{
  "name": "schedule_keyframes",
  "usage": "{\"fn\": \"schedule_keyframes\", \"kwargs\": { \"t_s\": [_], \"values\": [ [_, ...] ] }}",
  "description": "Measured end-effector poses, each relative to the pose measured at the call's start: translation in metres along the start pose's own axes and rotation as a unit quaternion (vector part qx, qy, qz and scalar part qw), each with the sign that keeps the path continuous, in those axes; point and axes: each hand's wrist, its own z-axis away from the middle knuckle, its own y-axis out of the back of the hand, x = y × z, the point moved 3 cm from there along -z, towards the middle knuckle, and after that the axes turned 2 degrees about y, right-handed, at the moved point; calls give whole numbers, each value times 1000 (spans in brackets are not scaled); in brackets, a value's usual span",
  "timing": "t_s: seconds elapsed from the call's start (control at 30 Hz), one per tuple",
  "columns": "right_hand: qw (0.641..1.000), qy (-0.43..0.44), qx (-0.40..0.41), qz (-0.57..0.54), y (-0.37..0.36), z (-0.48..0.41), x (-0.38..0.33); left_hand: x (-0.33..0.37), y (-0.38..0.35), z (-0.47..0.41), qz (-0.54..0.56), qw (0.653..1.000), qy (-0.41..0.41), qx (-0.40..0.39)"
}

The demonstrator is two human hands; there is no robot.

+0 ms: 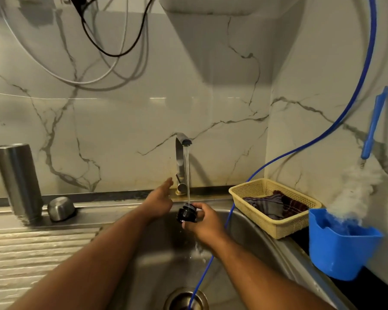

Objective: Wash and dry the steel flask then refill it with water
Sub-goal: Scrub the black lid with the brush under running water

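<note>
Along the counter's middle we see the steel sink. At its back left edge the steel flask stands upright. The faucet at the back edge runs water. Our left hand reaches near the faucet lever, fingers straight, holding nothing. Our right hand grips the black stopper under the stream. A domed steel cap sits just beside the flask.
</note>
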Motion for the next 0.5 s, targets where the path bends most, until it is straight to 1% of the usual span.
{"fn": "schedule_keyframes", "kwargs": {
  "t_s": [0.1,0.2,0.5],
  "values": [
    [1000,-4,6,-16,1,-3,2,1,-8,-13,5,1000,-3,-4],
    [999,-4,14,-32,3,-6,3,2,-13,-14,12,1000,-2,8],
    [999,-7,16,-36,3,-5,2,16,-19,3,-37,999,-7,31]
  ]
}}
